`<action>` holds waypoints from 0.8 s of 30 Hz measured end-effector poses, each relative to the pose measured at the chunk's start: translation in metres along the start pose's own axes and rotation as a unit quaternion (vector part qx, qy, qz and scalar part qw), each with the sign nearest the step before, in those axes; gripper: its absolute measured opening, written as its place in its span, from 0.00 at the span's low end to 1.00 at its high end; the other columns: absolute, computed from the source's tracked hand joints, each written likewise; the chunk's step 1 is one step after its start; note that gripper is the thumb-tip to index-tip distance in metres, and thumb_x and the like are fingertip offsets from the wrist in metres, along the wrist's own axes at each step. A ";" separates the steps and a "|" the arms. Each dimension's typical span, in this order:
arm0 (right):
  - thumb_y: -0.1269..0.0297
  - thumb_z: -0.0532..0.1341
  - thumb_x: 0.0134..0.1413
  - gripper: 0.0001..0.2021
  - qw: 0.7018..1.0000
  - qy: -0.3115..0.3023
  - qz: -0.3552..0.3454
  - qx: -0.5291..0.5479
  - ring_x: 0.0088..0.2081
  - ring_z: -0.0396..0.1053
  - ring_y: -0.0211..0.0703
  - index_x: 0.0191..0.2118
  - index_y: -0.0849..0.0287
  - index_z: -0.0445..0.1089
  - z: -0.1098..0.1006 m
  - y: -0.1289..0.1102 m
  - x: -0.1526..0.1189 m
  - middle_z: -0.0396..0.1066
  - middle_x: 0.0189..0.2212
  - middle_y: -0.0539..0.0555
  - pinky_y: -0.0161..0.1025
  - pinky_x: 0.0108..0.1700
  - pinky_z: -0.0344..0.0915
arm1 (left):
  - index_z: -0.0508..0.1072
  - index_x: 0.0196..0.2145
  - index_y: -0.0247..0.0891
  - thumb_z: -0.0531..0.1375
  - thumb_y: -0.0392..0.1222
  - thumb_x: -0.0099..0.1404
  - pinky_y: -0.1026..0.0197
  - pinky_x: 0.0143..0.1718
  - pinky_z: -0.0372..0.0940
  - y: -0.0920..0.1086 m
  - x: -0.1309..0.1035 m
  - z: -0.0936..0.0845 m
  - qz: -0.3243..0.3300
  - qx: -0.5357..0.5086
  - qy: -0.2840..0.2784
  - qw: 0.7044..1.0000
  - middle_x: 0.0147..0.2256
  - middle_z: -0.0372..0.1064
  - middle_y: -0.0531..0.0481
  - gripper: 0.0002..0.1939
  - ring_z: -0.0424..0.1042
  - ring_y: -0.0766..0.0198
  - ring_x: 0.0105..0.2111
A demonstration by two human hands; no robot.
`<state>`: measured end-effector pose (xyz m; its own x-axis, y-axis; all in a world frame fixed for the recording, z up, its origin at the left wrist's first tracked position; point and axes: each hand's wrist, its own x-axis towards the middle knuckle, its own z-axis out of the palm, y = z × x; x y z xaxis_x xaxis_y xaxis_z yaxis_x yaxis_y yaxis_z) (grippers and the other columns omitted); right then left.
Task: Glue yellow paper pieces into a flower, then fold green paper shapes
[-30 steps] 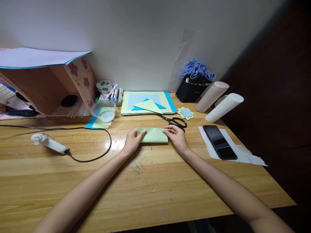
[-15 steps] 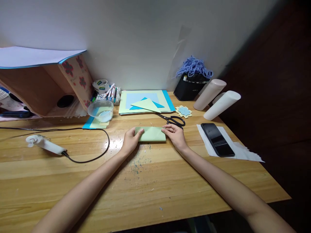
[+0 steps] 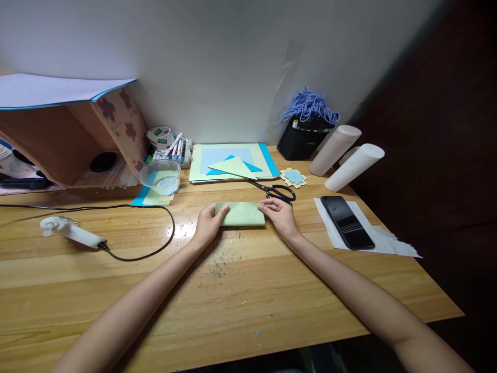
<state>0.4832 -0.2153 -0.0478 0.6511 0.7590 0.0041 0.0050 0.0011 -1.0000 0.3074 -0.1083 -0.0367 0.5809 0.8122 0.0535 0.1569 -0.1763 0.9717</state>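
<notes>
A folded piece of light green paper [image 3: 243, 214] is held between my two hands, just above the wooden table. My left hand [image 3: 209, 221] grips its left end, the thumb on top and the other fingers mostly hidden. At the right end, my right hand [image 3: 280, 214] pinches the upper corner between thumb and fingers. Black-handled scissors [image 3: 282, 194] lie right behind my right hand, their blades partly under a pale yellow paper triangle [image 3: 235, 167].
Behind the hands are stacked paper sheets [image 3: 196, 160], a blue-and-yellow paper flower [image 3: 293, 177] and a clear plastic bowl [image 3: 160, 178]. A white glue gun [image 3: 73, 231] with a black cord lies left. On the right are a phone [image 3: 347, 223] and two white cylinders [image 3: 355, 167].
Both hands keep the same hold on the folded green paper. Apart from a very slight shift of the whole view, nothing has visibly moved.
</notes>
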 end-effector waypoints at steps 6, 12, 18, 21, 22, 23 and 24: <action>0.58 0.67 0.34 0.14 1.000 0.008 0.007 0.008 0.29 0.71 0.41 0.28 0.62 0.70 0.001 -0.002 0.000 0.74 0.26 0.54 0.36 0.34 0.66 | 0.68 0.25 0.33 0.55 0.52 0.56 0.67 0.25 0.53 -0.005 0.001 0.000 -0.011 -0.020 -0.010 1.000 0.23 0.62 0.53 0.17 0.59 0.69 0.24; 0.59 0.67 0.34 0.13 1.000 0.008 0.006 0.012 0.29 0.71 0.40 0.27 0.61 0.70 0.001 0.000 0.000 0.74 0.26 0.53 0.36 0.34 0.66 | 0.68 0.24 0.33 0.56 0.52 0.55 0.68 0.25 0.53 -0.005 0.001 0.000 -0.013 -0.022 -0.011 1.000 0.23 0.62 0.53 0.17 0.59 0.69 0.24; 0.60 0.67 0.35 0.12 1.000 0.005 -0.006 0.007 0.29 0.70 0.40 0.28 0.61 0.70 -0.001 0.000 -0.001 0.73 0.26 0.53 0.35 0.33 0.65 | 0.68 0.24 0.32 0.57 0.53 0.53 0.67 0.23 0.52 0.000 0.004 -0.006 -0.048 -0.026 -0.045 0.997 0.22 0.63 0.53 0.18 0.59 0.70 0.22; 0.60 0.67 0.35 0.12 1.000 -0.002 -0.011 -0.001 0.28 0.70 0.39 0.27 0.61 0.70 -0.002 -0.003 0.000 0.73 0.25 0.53 0.35 0.32 0.65 | 0.68 0.22 0.33 0.58 0.53 0.51 0.67 0.20 0.50 0.008 0.009 -0.016 -0.088 -0.005 -0.134 0.987 0.19 0.61 0.54 0.17 0.58 0.70 0.19; 0.60 0.67 0.36 0.11 1.000 -0.007 -0.013 -0.007 0.28 0.69 0.39 0.27 0.61 0.70 -0.002 -0.004 0.000 0.73 0.25 0.53 0.35 0.31 0.64 | 0.69 0.22 0.33 0.58 0.52 0.51 0.67 0.19 0.51 0.011 0.010 -0.020 -0.097 0.011 -0.174 0.980 0.18 0.60 0.54 0.17 0.57 0.70 0.18; 0.60 0.67 0.36 0.11 1.000 -0.012 -0.017 -0.014 0.28 0.69 0.39 0.27 0.61 0.70 -0.003 -0.004 -0.001 0.73 0.25 0.53 0.35 0.31 0.64 | 0.69 0.22 0.33 0.58 0.52 0.51 0.67 0.19 0.50 0.015 0.012 -0.024 -0.100 0.027 -0.200 0.974 0.17 0.60 0.54 0.17 0.57 0.70 0.18; 0.60 0.67 0.36 0.11 0.999 -0.016 -0.020 -0.021 0.28 0.69 0.39 0.26 0.61 0.70 -0.003 -0.005 -0.001 0.73 0.25 0.53 0.35 0.31 0.64 | 0.69 0.21 0.33 0.58 0.52 0.51 0.67 0.19 0.50 0.018 0.014 -0.028 -0.101 0.048 -0.220 0.969 0.17 0.59 0.54 0.17 0.57 0.71 0.17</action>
<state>0.4848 -0.2178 -0.0431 0.6256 0.7789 0.0440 0.0630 0.0058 -0.9980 0.2962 -0.0849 -0.0122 0.8120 0.5230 -0.2591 0.3636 -0.1060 0.9255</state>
